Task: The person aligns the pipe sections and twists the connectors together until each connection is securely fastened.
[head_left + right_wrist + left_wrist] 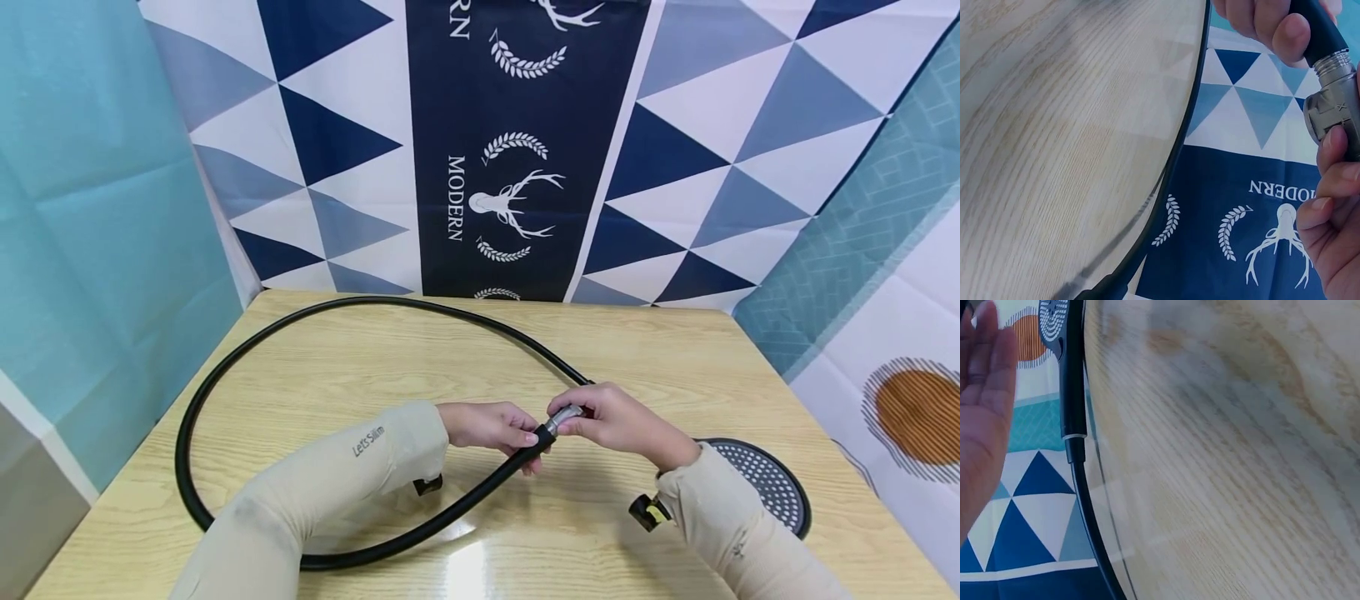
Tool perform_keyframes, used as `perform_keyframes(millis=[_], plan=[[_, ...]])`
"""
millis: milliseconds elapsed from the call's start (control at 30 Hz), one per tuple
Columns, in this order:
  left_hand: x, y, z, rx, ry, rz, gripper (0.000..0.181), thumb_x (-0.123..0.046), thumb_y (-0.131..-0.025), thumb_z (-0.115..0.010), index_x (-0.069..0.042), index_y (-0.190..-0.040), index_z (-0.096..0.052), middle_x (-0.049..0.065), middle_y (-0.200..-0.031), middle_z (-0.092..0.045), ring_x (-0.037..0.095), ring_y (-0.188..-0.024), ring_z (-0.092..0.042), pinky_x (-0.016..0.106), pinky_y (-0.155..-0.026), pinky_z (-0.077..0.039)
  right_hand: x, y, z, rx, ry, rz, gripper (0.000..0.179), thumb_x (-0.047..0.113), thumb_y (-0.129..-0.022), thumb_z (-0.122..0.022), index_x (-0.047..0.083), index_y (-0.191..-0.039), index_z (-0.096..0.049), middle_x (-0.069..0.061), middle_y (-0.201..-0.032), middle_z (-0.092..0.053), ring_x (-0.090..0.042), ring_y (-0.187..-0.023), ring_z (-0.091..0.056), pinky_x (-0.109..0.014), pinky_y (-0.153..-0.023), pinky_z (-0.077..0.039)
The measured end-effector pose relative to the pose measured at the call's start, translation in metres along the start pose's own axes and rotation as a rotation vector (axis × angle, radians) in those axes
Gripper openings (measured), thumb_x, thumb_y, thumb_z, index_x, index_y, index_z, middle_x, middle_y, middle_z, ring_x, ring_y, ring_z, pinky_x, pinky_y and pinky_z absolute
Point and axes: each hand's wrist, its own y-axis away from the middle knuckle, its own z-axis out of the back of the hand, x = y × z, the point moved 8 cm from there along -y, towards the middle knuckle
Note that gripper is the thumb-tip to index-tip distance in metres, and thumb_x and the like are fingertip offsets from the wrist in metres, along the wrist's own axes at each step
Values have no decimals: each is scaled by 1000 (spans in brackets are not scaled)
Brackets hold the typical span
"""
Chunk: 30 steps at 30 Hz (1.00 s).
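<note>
A long black shower hose loops over the left half of the table. My left hand grips it near one end, thumb on top. That end carries a silver metal connector, with bare threads showing beside the black sleeve in the right wrist view. My right hand pinches the connector between thumb and fingers, close to my left fingertips. At the right lies a black shower head with a grey perforated face, partly hidden by my right sleeve. In the left wrist view its handle joins the hose's other end.
The light wooden table ends at a patterned cloth wall behind. A teal panel borders the left side, and a patterned cloth hangs at the right. Small dark devices sit under both wrists.
</note>
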Motion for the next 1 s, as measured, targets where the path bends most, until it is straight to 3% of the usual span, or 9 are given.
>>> perform_keyframes(millis=[200,333,467,633,867,1000], plan=[[-2,0,3,-87,-17,-23,22,-1,-104,-38,18,-104,-49,37,-106,-61,50,-97,-62,31,-83,-53,1,-1,3,-28,8,34,16,-8,-81,-72,-2,-95,-67,-5,-79,-67,3,-66,-49,-22,-51,-44],[-5,1,5,-142,-8,-26,22,-1,-103,-41,19,-106,-49,35,-102,-63,50,-95,-63,32,-81,-54,-1,-2,4,-50,18,49,17,-10,-79,-72,-3,-94,-67,-4,-78,-66,3,-66,-49,-22,-51,-44],[-5,2,6,-176,-2,-21,21,0,-102,-44,19,-106,-50,33,-98,-64,41,-86,-68,33,-81,-55,-3,-2,4,-52,20,53,17,-9,-79,-72,-2,-94,-67,-4,-79,-66,3,-67,-49,-21,-51,-44],[-2,2,7,-200,20,7,15,-1,-101,-46,13,-104,-53,25,-93,-67,26,-77,-69,31,-78,-55,-3,-3,2,-50,23,61,17,-8,-79,-73,-1,-94,-67,-3,-79,-67,3,-67,-50,-22,-52,-45],[-2,2,6,-159,-8,13,25,-2,-104,-40,18,-116,-49,31,-107,-63,35,-84,-65,30,-82,-54,-9,-4,-3,-9,-15,15,12,-5,-83,-71,-3,-95,-67,-3,-78,-66,3,-65,-48,-22,-52,-43],[-2,0,7,-165,-29,40,20,0,-102,-42,17,-106,-53,25,-96,-65,42,-87,-64,29,-81,-54,-15,-3,-6,16,-52,-6,11,-5,-84,-70,-5,-95,-67,-8,-81,-67,3,-67,-49,-22,-52,-44]])
